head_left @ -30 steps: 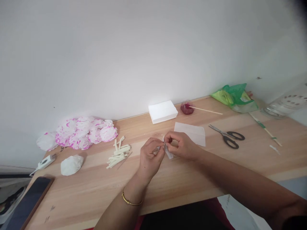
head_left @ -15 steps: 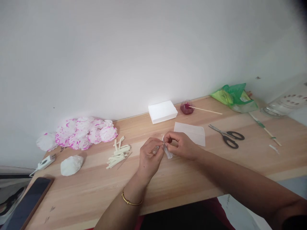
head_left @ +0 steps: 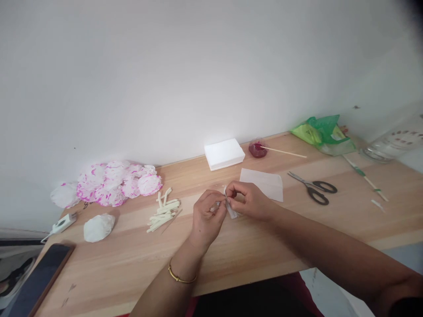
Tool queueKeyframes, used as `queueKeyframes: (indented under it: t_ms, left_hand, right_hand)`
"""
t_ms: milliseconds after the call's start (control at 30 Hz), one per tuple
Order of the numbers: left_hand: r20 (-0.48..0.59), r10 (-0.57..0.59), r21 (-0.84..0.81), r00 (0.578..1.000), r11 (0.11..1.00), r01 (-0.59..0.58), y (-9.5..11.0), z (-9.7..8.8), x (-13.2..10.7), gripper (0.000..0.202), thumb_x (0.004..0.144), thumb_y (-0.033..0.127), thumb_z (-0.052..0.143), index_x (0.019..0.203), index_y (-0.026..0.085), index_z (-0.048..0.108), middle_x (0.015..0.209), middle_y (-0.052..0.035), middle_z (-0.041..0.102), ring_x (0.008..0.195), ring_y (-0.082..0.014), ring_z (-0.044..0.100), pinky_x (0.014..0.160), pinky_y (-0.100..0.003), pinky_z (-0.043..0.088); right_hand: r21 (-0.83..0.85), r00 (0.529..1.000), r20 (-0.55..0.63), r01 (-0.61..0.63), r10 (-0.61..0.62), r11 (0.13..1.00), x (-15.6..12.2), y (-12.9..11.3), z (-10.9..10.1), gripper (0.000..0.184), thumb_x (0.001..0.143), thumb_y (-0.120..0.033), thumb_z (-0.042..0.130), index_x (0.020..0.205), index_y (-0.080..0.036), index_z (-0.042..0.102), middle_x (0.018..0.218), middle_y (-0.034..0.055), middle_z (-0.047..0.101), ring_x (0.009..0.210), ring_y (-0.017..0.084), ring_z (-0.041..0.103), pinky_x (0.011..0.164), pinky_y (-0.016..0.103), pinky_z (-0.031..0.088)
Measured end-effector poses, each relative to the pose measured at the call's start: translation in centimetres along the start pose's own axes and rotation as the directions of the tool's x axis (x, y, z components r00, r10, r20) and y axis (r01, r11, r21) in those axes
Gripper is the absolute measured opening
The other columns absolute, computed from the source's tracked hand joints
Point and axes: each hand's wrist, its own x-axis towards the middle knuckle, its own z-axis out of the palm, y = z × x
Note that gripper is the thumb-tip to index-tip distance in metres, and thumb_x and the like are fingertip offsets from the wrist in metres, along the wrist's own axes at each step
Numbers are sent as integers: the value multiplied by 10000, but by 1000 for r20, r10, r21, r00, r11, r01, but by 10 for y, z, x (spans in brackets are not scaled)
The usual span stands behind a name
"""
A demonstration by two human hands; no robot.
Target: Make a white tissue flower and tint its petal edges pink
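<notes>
My left hand (head_left: 208, 216) and my right hand (head_left: 249, 199) meet over the middle of the table. Both pinch a narrow, gathered piece of white tissue paper (head_left: 232, 212), whose lower end hangs below the fingertips. My fingers hide its centre, and I cannot make out whether anything is wrapped around it. Just behind my right hand lies a flat sheet of white tissue (head_left: 264, 182). Left of my left hand is a loose pile of pale yellow-green sticks (head_left: 164, 213), with a thin brown stick beside it.
Pink-edged tissue flowers (head_left: 114, 182) and a white tissue ball (head_left: 98, 227) are at left, near a phone (head_left: 41, 279) and a plug (head_left: 62, 223). A tissue stack (head_left: 224, 154), red dye dish (head_left: 257, 148), scissors (head_left: 313, 187), green bag (head_left: 325, 134) and glass jar (head_left: 390, 143) stand behind and right.
Almost nothing differs. Both hands keep their pinch on the tissue paper, with only a tiny shift of the left hand and of the tissue's lower end.
</notes>
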Motion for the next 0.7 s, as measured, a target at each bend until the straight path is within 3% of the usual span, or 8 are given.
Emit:
queueKeyframes:
  t_ms: [167, 367, 700]
  left_hand:
    - [-2, -11, -10, 1000, 1000, 11, -1, 0, 0, 84, 807, 156, 577, 805, 180, 657, 824, -45, 640, 785, -144, 603, 722, -274, 471]
    - [16, -162, -145, 987, 976, 163, -5, 0, -1, 88, 815, 225, 598, 776, 183, 664, 802, -39, 640, 784, -147, 596, 749, -284, 465]
    - [105, -407, -403, 908, 817, 413, -8, 1, 0, 195, 780, 342, 650, 822, 152, 647, 784, -43, 656, 717, -134, 586, 681, -255, 468]
  right_hand:
    - [2, 1000, 0, 5, -5, 1000, 0, 0, 0, 67, 722, -131, 530, 707, -189, 501, 698, -29, 542, 669, 113, 501, 639, 225, 409]
    - [45, 1000, 21, -14, 13, 999, 0, -1, -2, 28, 763, -169, 524, 744, -189, 523, 732, -13, 565, 693, 121, 514, 649, 233, 415]
    - [13, 1000, 12, 7, -7, 1000, 0, -2, -2, 38, 789, -197, 518, 752, -190, 512, 726, -12, 561, 680, 118, 515, 631, 225, 409]
